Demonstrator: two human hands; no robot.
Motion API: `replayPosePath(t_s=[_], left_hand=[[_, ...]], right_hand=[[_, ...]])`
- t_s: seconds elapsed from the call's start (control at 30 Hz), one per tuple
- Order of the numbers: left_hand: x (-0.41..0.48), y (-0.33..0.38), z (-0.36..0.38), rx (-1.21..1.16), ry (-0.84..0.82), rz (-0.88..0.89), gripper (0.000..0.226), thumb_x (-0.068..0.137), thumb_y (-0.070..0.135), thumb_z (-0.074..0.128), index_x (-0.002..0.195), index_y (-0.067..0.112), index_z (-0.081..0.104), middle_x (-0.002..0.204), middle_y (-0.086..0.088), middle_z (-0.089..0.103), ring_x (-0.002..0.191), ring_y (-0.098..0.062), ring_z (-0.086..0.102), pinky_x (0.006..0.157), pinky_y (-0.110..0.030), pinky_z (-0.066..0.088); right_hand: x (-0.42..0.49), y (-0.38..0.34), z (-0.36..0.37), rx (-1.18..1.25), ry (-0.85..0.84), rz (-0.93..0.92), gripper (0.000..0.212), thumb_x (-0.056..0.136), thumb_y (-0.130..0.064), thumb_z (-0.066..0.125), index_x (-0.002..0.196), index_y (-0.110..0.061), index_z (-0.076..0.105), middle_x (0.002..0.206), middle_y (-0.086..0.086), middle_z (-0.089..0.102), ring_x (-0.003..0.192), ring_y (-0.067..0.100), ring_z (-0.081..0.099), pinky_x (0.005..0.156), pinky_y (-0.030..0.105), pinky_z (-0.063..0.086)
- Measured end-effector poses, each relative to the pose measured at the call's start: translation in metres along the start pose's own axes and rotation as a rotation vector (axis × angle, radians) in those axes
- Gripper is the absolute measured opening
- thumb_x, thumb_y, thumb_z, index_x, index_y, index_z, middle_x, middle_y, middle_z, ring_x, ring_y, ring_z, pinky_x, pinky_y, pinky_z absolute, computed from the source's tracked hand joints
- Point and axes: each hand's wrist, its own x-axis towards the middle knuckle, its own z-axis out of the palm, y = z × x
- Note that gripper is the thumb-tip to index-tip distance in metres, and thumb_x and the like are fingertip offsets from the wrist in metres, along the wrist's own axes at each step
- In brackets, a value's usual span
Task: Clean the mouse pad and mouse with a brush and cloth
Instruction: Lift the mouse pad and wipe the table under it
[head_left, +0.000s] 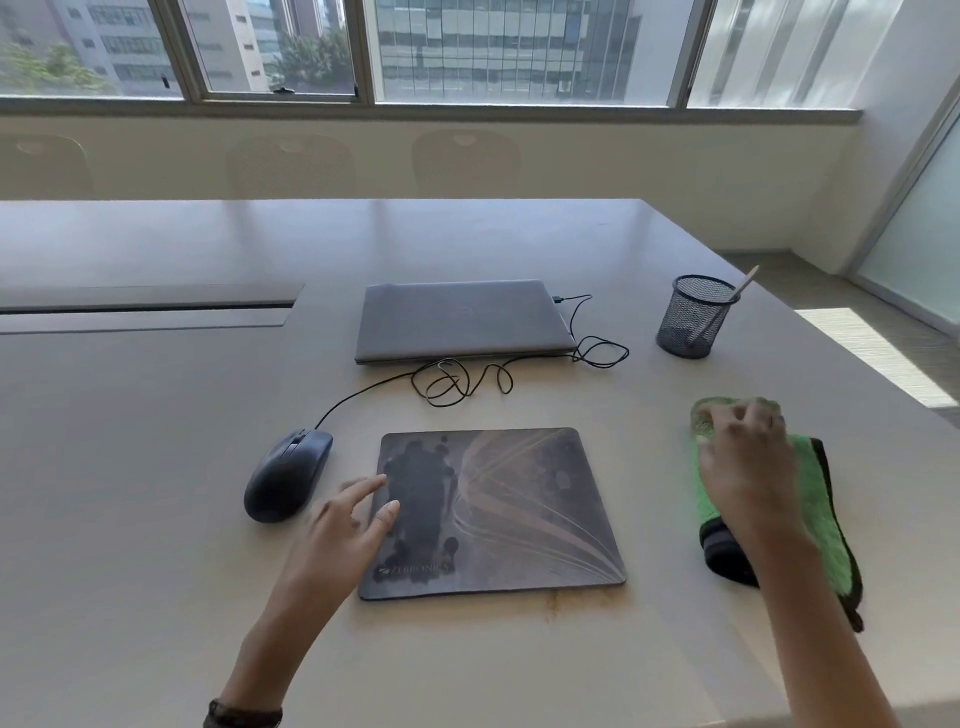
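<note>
The one view comes from a wide-angle camera on the person's head, looking forward and down, close over the mouse pad (519, 519) on the tabletop (130, 493). It faces the windows (519, 52) well beyond the mouse pad.

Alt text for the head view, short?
A person's left hand reaches the left edge of the stained mouse pad; the right hand is over a green cloth. A mouse lies left of the pad, a closed laptop behind.

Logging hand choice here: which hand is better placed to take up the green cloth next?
Right. The right hand is over the green cloth, while the left hand is at the left edge of the mouse pad.
</note>
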Motion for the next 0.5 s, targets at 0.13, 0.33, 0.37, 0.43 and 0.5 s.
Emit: replayPosePath(t_s=[0.13, 0.33, 0.37, 0.43, 0.5], left_hand=[[0.001, 0.005, 0.002, 0.121, 0.07, 0.008, 0.039, 0.089, 0.029, 0.058, 0.125, 0.014, 0.058, 0.12, -0.005, 0.064, 0.108, -0.022, 0.061, 0.086, -0.031, 0.045], [0.007, 0.006, -0.002, -0.03, 0.074, -0.083, 0.03, 0.088, 0.027, 0.061, 0.115, 0.017, 0.065, 0.093, 0.004, 0.07, 0.086, -0.005, 0.063, 0.071, -0.02, 0.044], [0.007, 0.006, -0.003, -0.084, 0.07, -0.104, 0.027, 0.087, 0.026, 0.062, 0.113, 0.017, 0.066, 0.088, 0.007, 0.069, 0.08, 0.0, 0.061, 0.068, -0.016, 0.042], [0.009, 0.005, -0.003, -0.193, 0.067, -0.141, 0.024, 0.087, 0.024, 0.063, 0.11, 0.017, 0.068, 0.085, 0.008, 0.069, 0.077, 0.002, 0.06, 0.066, -0.014, 0.042], [0.01, 0.003, -0.004, -0.286, 0.065, -0.166, 0.023, 0.087, 0.02, 0.063, 0.109, 0.016, 0.068, 0.087, 0.007, 0.07, 0.079, 0.0, 0.061, 0.068, -0.019, 0.044]], right_hand=[[-0.012, -0.027, 0.007, 0.346, -0.23, -0.13, 0.021, 0.088, -0.01, 0.055, 0.107, -0.01, 0.065, 0.101, 0.012, 0.065, 0.082, 0.022, 0.06, 0.077, 0.031, 0.047], [-0.025, -0.049, 0.02, 0.456, -0.356, -0.078, 0.017, 0.089, -0.017, 0.056, 0.098, -0.014, 0.07, 0.093, 0.006, 0.071, 0.08, 0.016, 0.061, 0.078, 0.025, 0.046], [-0.027, -0.051, 0.022, 0.476, -0.368, -0.063, 0.017, 0.089, -0.017, 0.056, 0.096, -0.014, 0.071, 0.092, 0.006, 0.071, 0.078, 0.015, 0.06, 0.078, 0.025, 0.046], [-0.028, -0.052, 0.024, 0.516, -0.395, -0.042, 0.016, 0.088, -0.016, 0.057, 0.094, -0.016, 0.071, 0.088, 0.005, 0.069, 0.078, 0.014, 0.06, 0.08, 0.025, 0.047], [-0.028, -0.052, 0.026, 0.55, -0.41, -0.022, 0.015, 0.087, -0.016, 0.058, 0.092, -0.017, 0.072, 0.084, 0.003, 0.068, 0.078, 0.013, 0.06, 0.079, 0.024, 0.046]])
